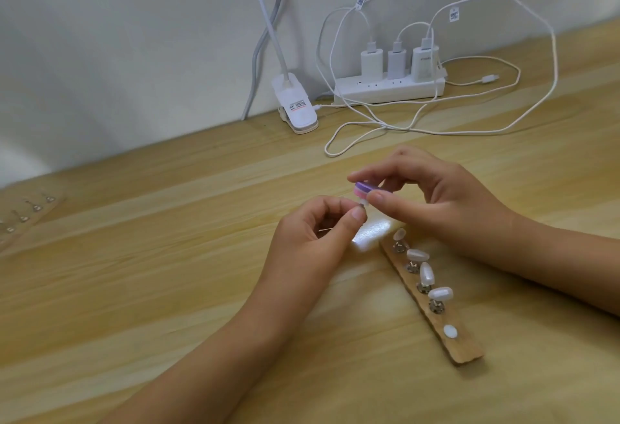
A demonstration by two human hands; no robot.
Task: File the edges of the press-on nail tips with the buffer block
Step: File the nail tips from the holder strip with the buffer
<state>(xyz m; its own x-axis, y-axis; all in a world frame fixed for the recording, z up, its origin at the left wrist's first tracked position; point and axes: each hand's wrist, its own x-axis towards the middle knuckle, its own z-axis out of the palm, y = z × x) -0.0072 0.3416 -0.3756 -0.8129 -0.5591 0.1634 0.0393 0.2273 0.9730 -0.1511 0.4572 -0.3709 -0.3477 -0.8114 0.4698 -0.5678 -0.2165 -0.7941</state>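
Observation:
My right hand (432, 195) pinches a small purple and pink buffer block (365, 189) between thumb and forefinger. Just below it, my left hand (312, 239) holds a nail tip on its small metal stand (362, 205) between thumb and fingers; the tip is mostly hidden. The block rests against the top of that piece. A wooden holder strip (464, 349) lies to the right, carrying several pearly white nail tips (426, 272) on metal stands and one bare white pad (450, 331) near its front end.
A white power strip (389, 89) with three chargers and looping white cables (469, 128) sits at the back by the wall. A white clip lamp base (297, 106) stands to its left. A clear strip with metal stands (23, 217) lies at the far left edge.

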